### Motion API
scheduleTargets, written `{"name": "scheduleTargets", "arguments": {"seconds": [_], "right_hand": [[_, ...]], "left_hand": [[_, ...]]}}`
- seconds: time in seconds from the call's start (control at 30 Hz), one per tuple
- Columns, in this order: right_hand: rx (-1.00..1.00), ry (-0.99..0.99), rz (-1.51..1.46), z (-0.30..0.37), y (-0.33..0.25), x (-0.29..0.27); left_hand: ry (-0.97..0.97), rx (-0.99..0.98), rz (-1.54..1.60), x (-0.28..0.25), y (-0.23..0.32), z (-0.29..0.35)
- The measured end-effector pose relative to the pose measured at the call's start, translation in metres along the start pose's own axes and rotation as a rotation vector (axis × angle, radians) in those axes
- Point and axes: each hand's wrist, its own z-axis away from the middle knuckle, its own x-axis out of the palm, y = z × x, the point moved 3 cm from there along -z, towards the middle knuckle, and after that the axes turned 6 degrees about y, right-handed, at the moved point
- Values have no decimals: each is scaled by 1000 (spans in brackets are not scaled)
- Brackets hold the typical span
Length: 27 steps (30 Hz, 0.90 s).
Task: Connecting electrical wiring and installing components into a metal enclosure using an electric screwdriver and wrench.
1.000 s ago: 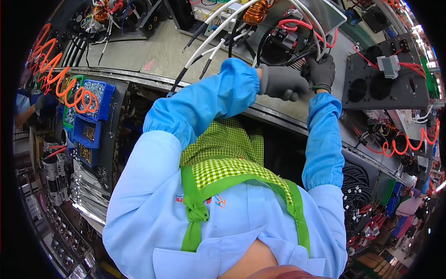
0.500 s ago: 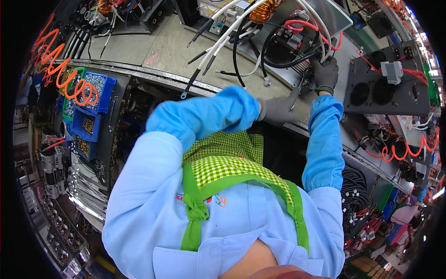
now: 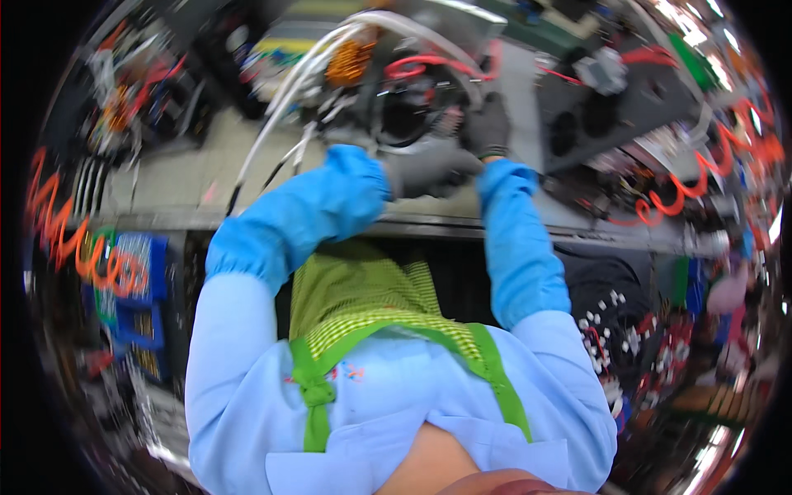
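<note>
My left hand (image 3: 431, 172), in a grey glove, reaches across the front of the bench with its fingers curled; anything inside them is hidden. Right beside it, my right hand (image 3: 487, 128), also gloved, is closed at the lower end of the looped white cables (image 3: 396, 23). Both hands are at the front of an open electrical unit. Within that unit sit a copper-wound coil (image 3: 351, 63), a red cable (image 3: 429, 61) and a black round part (image 3: 408, 111) encircled by black cable. Motion blur hides fine detail around the fingers.
A dark panel with fans (image 3: 606, 111) stands to the right. Blue bins (image 3: 140, 322) of small hardware are at the left, by an orange coiled hose (image 3: 91, 260). Another wired unit (image 3: 136, 107) lies at far left. The bench edge (image 3: 429, 224) runs in front of me.
The whole view has shifted and turned, so the bench and unit appear farther left. My left hand has come closer to my right, and the slim metal tool seen beside it no longer shows.
</note>
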Motion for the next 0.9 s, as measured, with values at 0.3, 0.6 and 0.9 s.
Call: {"name": "scheduleTargets", "arguments": {"seconds": [0.3, 0.6, 0.9], "right_hand": [[-4, 204, 66, 0, -2, 5], [122, -80, 41, 4, -11, -4], [167, -125, 40, 1, -17, -15]], "left_hand": [[61, -118, -188, 21, -26, 12], [83, 254, -503, 25, -87, 11], [45, 165, -222, 21, -79, 1]]}}
